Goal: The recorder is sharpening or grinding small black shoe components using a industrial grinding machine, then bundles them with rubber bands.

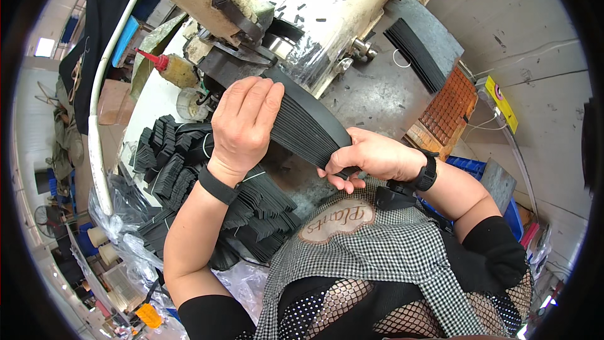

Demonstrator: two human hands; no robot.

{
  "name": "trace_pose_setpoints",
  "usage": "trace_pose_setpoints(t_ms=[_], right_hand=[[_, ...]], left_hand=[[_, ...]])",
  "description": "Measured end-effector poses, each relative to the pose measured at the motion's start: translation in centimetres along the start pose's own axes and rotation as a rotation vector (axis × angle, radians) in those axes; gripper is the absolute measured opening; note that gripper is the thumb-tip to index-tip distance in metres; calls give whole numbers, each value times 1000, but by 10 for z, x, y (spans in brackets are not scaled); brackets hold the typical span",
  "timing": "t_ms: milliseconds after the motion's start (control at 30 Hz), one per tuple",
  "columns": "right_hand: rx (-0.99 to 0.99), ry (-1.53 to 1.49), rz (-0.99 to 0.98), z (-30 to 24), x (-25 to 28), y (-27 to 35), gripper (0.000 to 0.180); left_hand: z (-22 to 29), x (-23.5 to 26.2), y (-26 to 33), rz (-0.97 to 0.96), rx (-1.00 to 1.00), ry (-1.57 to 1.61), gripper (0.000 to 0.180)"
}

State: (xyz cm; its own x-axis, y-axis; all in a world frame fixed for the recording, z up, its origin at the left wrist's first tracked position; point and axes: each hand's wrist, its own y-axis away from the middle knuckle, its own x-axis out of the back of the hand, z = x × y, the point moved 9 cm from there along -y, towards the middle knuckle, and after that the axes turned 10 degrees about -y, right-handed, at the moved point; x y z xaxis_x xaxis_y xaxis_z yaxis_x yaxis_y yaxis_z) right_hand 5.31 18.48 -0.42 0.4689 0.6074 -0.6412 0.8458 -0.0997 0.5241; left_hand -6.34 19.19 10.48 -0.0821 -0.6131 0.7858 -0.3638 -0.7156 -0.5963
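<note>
A thick stack of long black strips (309, 123) runs slantwise from the machine's dark metal head to my right hand. My right hand (371, 158) grips its near end, thumb on top and fingers curled under. At the other end, close to the machine's metal parts, my left hand (244, 127) lies over the strips with its fingers bent down along their edge; the fingertips and thumb are partly hidden. The cream-coloured machine (204, 0) stands just beyond my left hand. Left of and below the stack lie several tied bundles of black strips (251, 204).
A bottle with a red nozzle (171, 68) and a small clear jar (190, 104) stand left of the machine. More black strips (416, 53) lie on the metal tabletop at right, beside a brown gridded block (447, 108). Small black scraps litter the machine's cream surface. Clear plastic sheeting (123, 220) hangs at lower left.
</note>
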Motion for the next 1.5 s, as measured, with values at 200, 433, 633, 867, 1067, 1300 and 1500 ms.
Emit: trace_pose_setpoints(t_ms=[200, 433, 633, 867, 1067, 1300, 1500], right_hand=[[15, -6, 27, 1, 6, -1, 19], [21, -5, 37, 3, 10, -2, 20], [25, -14, 42, 2, 9, -2, 20], [70, -42, 36, 2, 9, 0, 19], [81, -68, 54, 2, 9, 0, 19], [86, -60, 58, 1, 11, 0, 19], [90, -80, 63, 3, 12, 1, 19]], left_hand=[[2, 0, -2, 6, 4, -3, 42], [4, -1, 0, 2, -7, -23, 43], [3, -2, -2, -5, -8, -55, 32], [2, 0, 2, 40, 29, 28, 43], [1, -2, 1, 34, -24, -19, 31], [4, 0, -2, 31, 7, 10, 44], [3, -2, 0, 11, 6, 17, 45]])
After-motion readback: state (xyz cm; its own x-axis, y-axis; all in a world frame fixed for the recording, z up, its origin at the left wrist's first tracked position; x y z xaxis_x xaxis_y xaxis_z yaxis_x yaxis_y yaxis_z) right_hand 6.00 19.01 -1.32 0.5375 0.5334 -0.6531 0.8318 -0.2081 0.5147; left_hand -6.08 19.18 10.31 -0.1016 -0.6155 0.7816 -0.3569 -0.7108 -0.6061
